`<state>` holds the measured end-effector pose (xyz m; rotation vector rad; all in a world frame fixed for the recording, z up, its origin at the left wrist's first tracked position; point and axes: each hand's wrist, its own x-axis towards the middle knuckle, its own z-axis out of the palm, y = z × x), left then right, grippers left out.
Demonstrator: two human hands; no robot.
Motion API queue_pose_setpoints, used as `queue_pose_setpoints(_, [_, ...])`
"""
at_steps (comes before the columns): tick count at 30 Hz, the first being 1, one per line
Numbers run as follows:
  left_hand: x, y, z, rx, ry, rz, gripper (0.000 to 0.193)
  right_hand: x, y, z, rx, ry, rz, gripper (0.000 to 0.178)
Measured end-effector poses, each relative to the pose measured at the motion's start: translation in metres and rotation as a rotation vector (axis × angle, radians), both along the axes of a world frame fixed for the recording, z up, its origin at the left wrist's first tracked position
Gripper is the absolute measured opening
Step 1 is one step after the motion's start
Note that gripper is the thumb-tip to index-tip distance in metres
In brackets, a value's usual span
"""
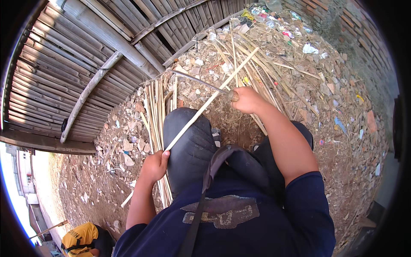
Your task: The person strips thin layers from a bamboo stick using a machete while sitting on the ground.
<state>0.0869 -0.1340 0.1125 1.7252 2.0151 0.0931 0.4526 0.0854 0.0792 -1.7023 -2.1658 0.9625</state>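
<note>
My left hand (156, 165) is closed around the lower end of a long pale bamboo strip (201, 110), which slants up and to the right across my left knee. My right hand (248, 100) grips the handle of a knife (195, 79). Its thin, dark blade points up and to the left, crossing the strip just left of my right fist. Whether the blade touches the strip or only passes over it, I cannot tell. A bundle of similar bamboo strips (155, 103) lies beside my left leg, partly hidden by the knee and forearm.
More split bamboo strips (267, 70) lie ahead on rubble-strewn ground (342, 171) with scattered litter (310, 49). A bamboo slat wall (64, 81) rises at the left, a brick wall (364, 38) at the right. Another person in a yellow shirt (81, 235) is at the lower left.
</note>
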Motion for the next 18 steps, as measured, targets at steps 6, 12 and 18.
queue_pose_setpoints(6, [-0.001,-0.011,-0.014,0.123,0.033,-0.019,0.049,-0.018,-0.009,0.009,-0.04,-0.054,0.229,0.035])
queue_pose_setpoints(12, [0.0,-0.005,-0.013,0.165,0.094,-0.045,0.047,-0.004,-0.004,0.019,-0.1,0.064,-0.06,0.039])
queue_pose_setpoints(18, [0.0,-0.011,-0.022,0.205,0.07,-0.042,0.046,-0.017,-0.006,-0.002,-0.044,-0.019,0.242,0.033])
